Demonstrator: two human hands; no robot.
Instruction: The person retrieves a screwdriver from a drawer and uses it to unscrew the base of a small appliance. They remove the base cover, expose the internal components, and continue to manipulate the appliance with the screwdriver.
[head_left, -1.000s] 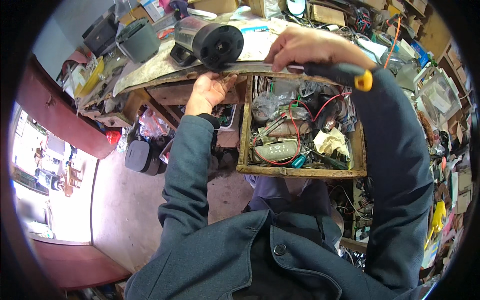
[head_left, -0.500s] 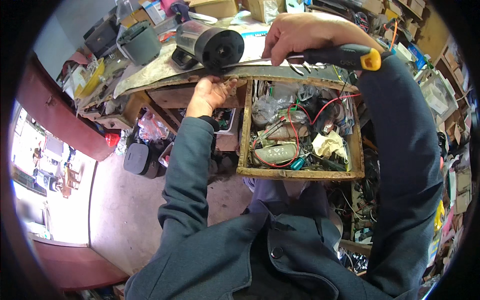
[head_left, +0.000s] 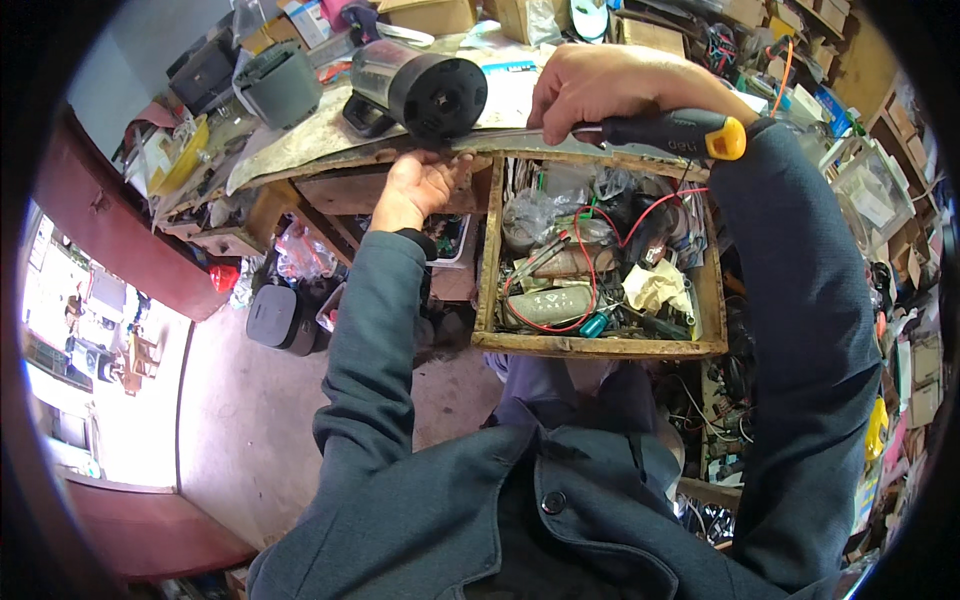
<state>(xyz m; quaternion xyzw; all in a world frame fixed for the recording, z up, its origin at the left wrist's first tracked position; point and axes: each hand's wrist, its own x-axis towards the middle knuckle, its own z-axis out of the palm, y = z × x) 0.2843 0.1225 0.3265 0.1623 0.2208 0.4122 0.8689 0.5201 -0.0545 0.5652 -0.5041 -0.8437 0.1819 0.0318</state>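
Note:
A jug-like appliance (head_left: 437, 97) with a clear body, a black handle and a round black base lies on its side on the bench, its base facing me. Palm up, my left hand (head_left: 418, 187) is at the bench edge just beneath the base, fingers apart; some fingertips are hidden under its rim. My right hand (head_left: 590, 92) grips a screwdriver (head_left: 672, 132) by its shaft. The black and yellow handle points right, under my wrist. Its thin blade runs left toward the lower edge of the base; whether the tip touches it I cannot tell.
Below the bench top (head_left: 300, 150) an open wooden drawer (head_left: 600, 347) holds red wire, plastic bags and small parts. A grey container (head_left: 280, 88) and a yellow basket (head_left: 183, 165) stand at the left. Cluttered shelves (head_left: 900, 190) line the right; a black bin (head_left: 280, 320) sits on the floor.
My right hand has shifted slightly, and the screwdriver's handle has dropped a little and moved left. The jug-like appliance and my left hand stay almost where they were.

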